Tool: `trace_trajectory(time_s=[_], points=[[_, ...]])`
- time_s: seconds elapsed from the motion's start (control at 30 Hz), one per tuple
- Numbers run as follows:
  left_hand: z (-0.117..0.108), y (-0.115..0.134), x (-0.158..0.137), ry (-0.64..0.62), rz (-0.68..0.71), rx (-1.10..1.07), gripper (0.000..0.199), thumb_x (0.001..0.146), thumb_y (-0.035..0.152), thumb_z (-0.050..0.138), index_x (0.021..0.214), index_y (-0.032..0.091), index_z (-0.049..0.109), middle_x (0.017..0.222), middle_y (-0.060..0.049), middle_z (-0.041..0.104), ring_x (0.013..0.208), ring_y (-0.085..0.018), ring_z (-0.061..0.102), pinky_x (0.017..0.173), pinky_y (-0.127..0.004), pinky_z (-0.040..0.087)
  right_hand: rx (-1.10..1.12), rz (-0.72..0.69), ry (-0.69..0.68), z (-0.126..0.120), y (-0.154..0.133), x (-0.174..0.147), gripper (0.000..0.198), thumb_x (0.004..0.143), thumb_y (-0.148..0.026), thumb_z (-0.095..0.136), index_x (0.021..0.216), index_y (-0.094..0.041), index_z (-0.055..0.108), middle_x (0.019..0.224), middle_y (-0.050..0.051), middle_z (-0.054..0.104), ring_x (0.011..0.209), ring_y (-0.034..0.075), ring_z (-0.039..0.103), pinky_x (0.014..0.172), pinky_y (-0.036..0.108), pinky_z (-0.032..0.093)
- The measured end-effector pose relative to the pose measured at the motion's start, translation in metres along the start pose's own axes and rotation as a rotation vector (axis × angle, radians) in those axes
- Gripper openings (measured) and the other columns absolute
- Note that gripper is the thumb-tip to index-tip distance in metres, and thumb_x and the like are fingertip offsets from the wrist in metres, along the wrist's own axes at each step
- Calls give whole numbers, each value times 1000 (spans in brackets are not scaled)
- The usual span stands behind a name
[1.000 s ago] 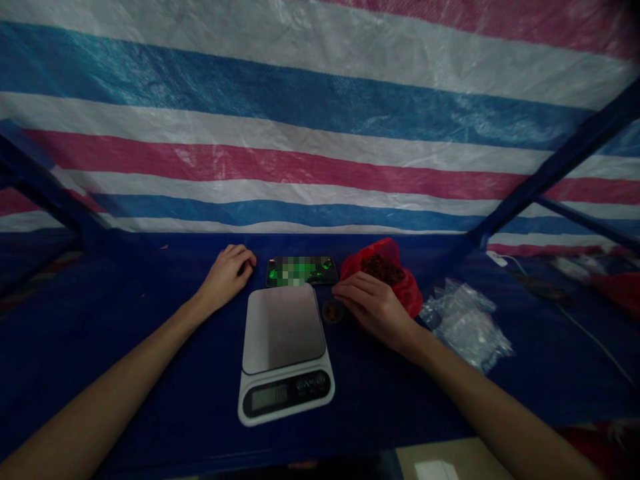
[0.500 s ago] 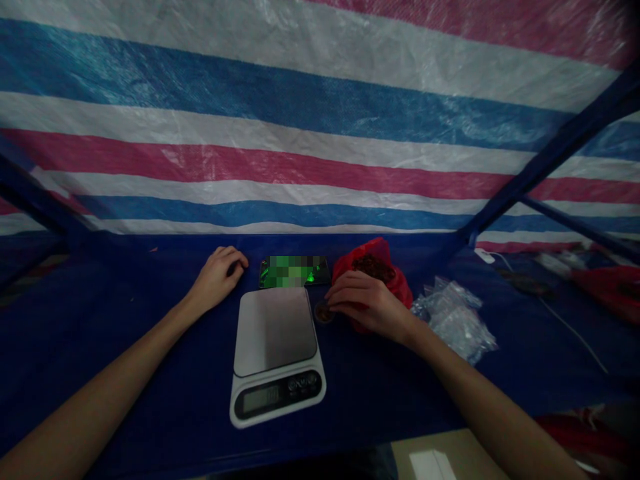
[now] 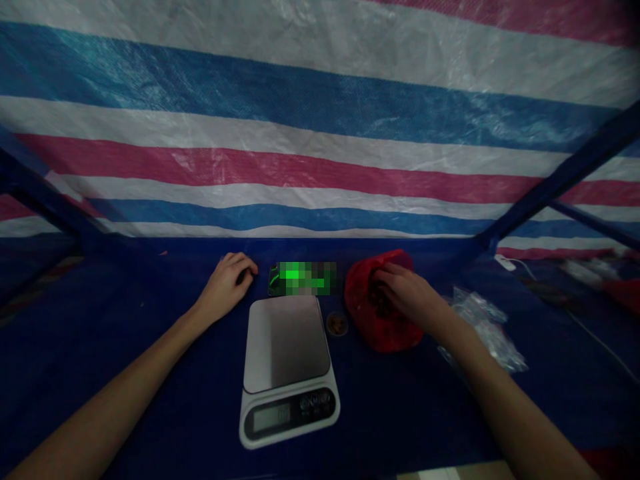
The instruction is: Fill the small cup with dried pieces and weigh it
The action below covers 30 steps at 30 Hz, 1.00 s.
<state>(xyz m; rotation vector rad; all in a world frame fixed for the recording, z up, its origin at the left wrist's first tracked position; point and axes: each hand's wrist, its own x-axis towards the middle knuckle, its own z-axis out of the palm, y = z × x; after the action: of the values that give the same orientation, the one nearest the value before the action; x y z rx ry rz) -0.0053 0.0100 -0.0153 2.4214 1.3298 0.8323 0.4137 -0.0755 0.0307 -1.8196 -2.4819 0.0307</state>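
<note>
My left hand (image 3: 234, 279) rests on the blue table left of the phone, its fingers loosely bent, the thumb apart and nothing held. Into the mouth of a red plastic bag (image 3: 367, 327) reaches my right hand (image 3: 407, 293). Dark brown small pieces (image 3: 381, 303) lie inside the bag, and my right fingertips are hidden among them. Between bag and scale sits a small round clear dish (image 3: 337, 325) with a few lighter brown pieces. The white kitchen scale (image 3: 287, 343) has a bare metal plate and a grey display.
Behind the scale lies a phone (image 3: 303, 279) with a blurred green screen. Clear plastic bags (image 3: 487, 330) are heaped right of the red bag, partly behind my forearm. Blue frame bars (image 3: 550, 193) slant at both sides, with a striped tarp (image 3: 300, 167) behind the table.
My right hand has left the small dish and moved right and into the red bag. The bag's mouth now faces me more. My left hand stays on the table; the view has shifted slightly.
</note>
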Motion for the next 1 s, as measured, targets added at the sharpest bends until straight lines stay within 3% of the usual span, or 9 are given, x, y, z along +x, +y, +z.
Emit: trace_trajectory(time_s=[0.17,0.37,0.5,0.57,0.7,0.83,1.0], points=[[0,-1,0,-2,11,6,21,94,20,48,88,22,68,94,-6,68,95,-26,58,89,-44,43,62,-57,27,-1,1,1,35,98,0,47,110,-15,76,116,13,75,102,26,74,89,34,56],[-1,2,0,-12,3,19,22,94,19,47,89,22,68,95,-7,67,97,-27,58,90,-45,44,150,-74,191,-10,5,-1,30,98,-5,51,102,-17,79,103,12,76,94,27,73,86,38,57],[-1,3,0,-16,-6,24,21,94,19,47,88,22,68,96,-7,68,97,-27,58,90,-45,44,403,-116,394,-28,-6,-7,21,99,-13,59,99,-21,79,102,9,78,94,25,74,87,39,58],[-1,4,0,-11,-8,23,20,93,19,48,88,22,67,95,-7,68,97,-28,58,89,-44,44,591,-136,431,-36,-21,-11,12,98,-18,68,97,-22,79,99,7,79,91,24,75,85,37,60],[0,3,1,-4,1,25,19,92,18,49,87,23,67,93,-6,68,94,-27,58,88,-44,44,862,-270,310,-35,-60,-14,5,97,-21,76,94,-22,80,94,5,79,87,20,76,80,31,62],[1,2,1,1,11,32,20,94,20,48,88,22,68,94,-7,68,94,-27,58,88,-45,44,872,-350,205,-14,-81,-13,9,100,-17,72,96,-20,80,95,5,77,87,17,75,80,27,60],[1,0,1,-11,14,30,19,92,20,49,88,22,67,94,-7,68,94,-27,58,89,-45,44,824,-365,165,4,-81,-13,12,101,-14,69,101,-19,80,101,5,74,91,16,72,81,27,58]])
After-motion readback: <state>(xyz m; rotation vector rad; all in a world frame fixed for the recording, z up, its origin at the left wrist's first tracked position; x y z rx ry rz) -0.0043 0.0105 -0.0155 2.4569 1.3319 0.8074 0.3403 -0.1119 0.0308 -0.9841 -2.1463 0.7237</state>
